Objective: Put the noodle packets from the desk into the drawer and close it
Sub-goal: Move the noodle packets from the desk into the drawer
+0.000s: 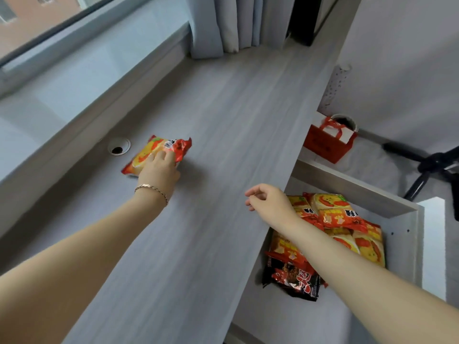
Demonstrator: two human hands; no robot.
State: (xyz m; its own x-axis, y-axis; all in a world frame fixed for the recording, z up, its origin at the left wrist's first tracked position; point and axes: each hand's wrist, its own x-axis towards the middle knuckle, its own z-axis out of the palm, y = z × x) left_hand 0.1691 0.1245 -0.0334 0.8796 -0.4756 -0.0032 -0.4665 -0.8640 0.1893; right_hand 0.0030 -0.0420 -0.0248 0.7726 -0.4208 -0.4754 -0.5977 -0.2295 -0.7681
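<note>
Left grip [159, 167] laid flat over the near edge of a red-and-yellow crinkly plastic noodle packet [154, 151], fingers spread on top, not yet curled under. Packet lies on the pale grey wood-grain bench [211, 145], just beyond the fingertips. Best to hook the fingers round the far seam before lifting; the film looks slippery.

Right grip [268, 201] empty, loosely half-curled, hovering at the bench edge; white open drawer [402, 244] just right of it.

Count: one packet on bench; at least five in drawer, overlapping, exact number uncertain.

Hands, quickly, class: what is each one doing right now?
Left hand: fingers on the noodle packet on the desk; a closed grip cannot be told.
Right hand: loosely curled, holding nothing.
</note>
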